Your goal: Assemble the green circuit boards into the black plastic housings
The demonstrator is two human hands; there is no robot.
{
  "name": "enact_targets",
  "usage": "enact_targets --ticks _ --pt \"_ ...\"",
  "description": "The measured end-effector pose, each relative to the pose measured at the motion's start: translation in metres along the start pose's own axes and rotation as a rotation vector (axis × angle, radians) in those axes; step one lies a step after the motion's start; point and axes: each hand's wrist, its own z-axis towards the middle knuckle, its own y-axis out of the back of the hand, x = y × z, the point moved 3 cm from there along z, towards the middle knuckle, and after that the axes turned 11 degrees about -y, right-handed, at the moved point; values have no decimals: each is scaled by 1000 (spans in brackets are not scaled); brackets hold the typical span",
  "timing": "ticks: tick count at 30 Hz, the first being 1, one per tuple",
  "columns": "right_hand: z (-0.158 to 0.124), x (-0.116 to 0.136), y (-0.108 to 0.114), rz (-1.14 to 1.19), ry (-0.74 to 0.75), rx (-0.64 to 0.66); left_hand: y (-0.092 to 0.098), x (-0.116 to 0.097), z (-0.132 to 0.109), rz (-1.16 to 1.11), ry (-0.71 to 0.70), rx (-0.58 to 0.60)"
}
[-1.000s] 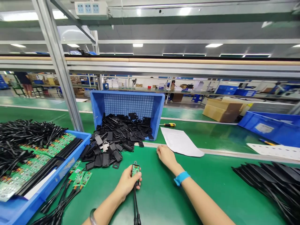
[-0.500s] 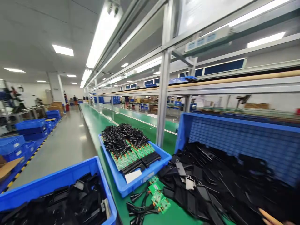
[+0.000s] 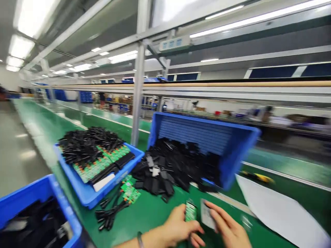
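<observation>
My left hand [image 3: 178, 225], with a dark band at its wrist, is closed around a small green circuit board [image 3: 190, 211] that seems to sit in a dark casing. Just to the right, my right hand [image 3: 230, 228] pinches a flat grey rectangular plate [image 3: 207, 217] between thumb and fingers. A narrow gap separates plate and board. Left of my hands, loose green circuit boards [image 3: 131, 193] with black cables [image 3: 110, 215] lie on the green bench [image 3: 144, 224]. Beyond my hands is a heap of black plastic parts [image 3: 165, 182].
A tipped blue bin [image 3: 235, 155] spills the black parts. Left of it, a blue tray [image 3: 90, 199] holds boards and bunched black cables. Another blue bin [image 3: 55, 193] stands lower left. A white sheet [image 3: 287, 206] and a yellow-handled tool [image 3: 262, 178] lie right. A metal post [image 3: 138, 93] rises behind.
The view has swung right, so the bins appear further left. Both hands now show at the bottom, holding the board and the plate; earlier only a blurred finger showed at lower right.
</observation>
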Motion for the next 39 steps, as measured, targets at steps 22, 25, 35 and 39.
enact_targets --ticks 22,25,35,39 --pt "-33 18 -25 229 -156 121 -3 -19 -9 247 -141 309" --pt "-34 20 -26 233 -193 213 -4 -18 -10 304 -154 324" --pt "-34 19 -26 156 -128 161 -7 -18 -13 399 -172 305" --pt "-39 27 -23 76 60 36 -5 -19 -12 390 -187 274"
